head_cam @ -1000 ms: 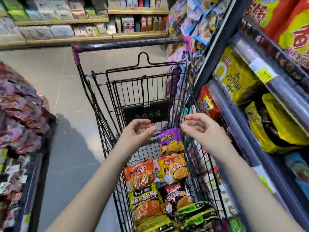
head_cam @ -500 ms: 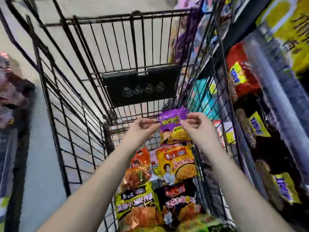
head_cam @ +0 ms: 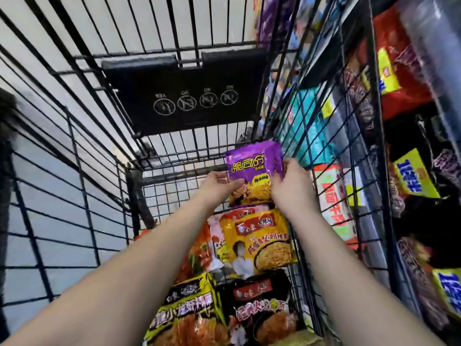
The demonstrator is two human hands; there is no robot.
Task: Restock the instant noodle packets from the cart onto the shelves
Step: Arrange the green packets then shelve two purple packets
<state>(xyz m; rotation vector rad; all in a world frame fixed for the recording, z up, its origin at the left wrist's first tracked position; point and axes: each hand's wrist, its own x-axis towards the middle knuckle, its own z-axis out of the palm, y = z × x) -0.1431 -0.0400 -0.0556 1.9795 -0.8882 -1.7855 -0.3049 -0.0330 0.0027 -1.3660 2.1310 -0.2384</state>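
Both hands are on the purple noodle packet (head_cam: 252, 171) now, at the far end of the cart (head_cam: 74, 171) near the black flap with the little warning icons (head_cam: 189, 96). My left hand (head_cam: 219, 182) pinches its left edge, fingers curled in and thumb on the front, so it's mostly closed around that side. My right hand (head_cam: 291, 188) grips the right edge the same way, fingers wrapped behind where I can't see them. The packet stands upright between my hands, tipped back a bit, its bottom edge just above the yellow packet (head_cam: 259, 236) below it.

A second ago my hands were open and empty, hovering above this packet while it lay flat on the pile. Half a second ago my fingertips had only just reached its top corners. Since then I've leaned way in too, so the cart fills nearly the whole view and the handle is out of sight.

Rest of the stock looks unmoved: the yellow packet, an orange one (head_cam: 197, 248) to its left, a black one with red label (head_cam: 254, 303) nearer me, and a yellow-and-black one (head_cam: 189, 308) beside that. The shelves (head_cam: 411, 171) sit right beside the cart on my right, already full of red, yellow and dark packets, pretty blurry.
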